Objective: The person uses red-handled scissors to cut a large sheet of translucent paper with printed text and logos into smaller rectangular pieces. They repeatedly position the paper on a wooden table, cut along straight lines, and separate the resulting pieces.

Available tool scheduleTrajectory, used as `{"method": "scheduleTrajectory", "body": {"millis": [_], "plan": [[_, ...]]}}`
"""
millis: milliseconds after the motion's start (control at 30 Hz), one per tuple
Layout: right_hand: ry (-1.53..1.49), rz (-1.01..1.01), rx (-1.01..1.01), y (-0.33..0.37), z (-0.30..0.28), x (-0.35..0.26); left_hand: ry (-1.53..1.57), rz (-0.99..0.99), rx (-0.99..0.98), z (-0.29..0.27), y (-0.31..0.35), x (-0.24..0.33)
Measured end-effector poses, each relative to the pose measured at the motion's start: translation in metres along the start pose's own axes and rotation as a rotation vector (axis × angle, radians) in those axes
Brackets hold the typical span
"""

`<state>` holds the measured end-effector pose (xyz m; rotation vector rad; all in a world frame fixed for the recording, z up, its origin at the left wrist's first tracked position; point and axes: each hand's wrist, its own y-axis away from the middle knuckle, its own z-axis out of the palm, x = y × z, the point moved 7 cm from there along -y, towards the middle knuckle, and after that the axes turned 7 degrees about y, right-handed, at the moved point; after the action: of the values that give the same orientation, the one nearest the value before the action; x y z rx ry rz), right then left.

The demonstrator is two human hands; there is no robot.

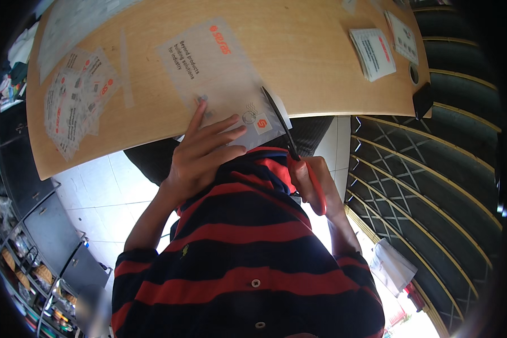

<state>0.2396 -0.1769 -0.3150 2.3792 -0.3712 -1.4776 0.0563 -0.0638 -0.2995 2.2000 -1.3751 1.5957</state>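
A translucent printed sheet (219, 73) with orange and black print lies on the wooden table, its near end reaching past the table's front edge. My left hand (205, 146) rests on that near end with its fingers spread, pressing it flat. In my right hand (314, 174) is a pair of scissors (281, 121) with dark blades and red handles. The blades run along the sheet's right edge, pointing away from me. A narrow pale piece shows just right of the blades; whether it is cut off I cannot tell.
The wooden table (304, 56) curves across the top. At its left lies a fan of cut printed pieces (79, 104), beside a thin clear strip (126, 67). Far right are a stack of printed cards (373, 54) and another card pile (401, 36). A folding metal gate (411, 163) stands right.
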Motion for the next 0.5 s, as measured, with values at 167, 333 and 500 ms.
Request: {"method": "scheduleTrajectory", "body": {"millis": [167, 333, 500], "plan": [[-0.022, 0.071, -0.001, -0.0006, 0.0001, 0.0002, 0.002, -0.002, 0.009, 0.0004, -0.0003, 0.0010], [-0.008, -0.020, -0.005, -0.0042, -0.0018, -0.0026, 0.017, -0.006, -0.012, -0.0007, 0.0009, 0.0041], [0.015, 0.047, 0.022, -0.0052, -0.0054, -0.0069, 0.016, -0.018, -0.016, 0.0014, 0.0025, 0.0049]]}}
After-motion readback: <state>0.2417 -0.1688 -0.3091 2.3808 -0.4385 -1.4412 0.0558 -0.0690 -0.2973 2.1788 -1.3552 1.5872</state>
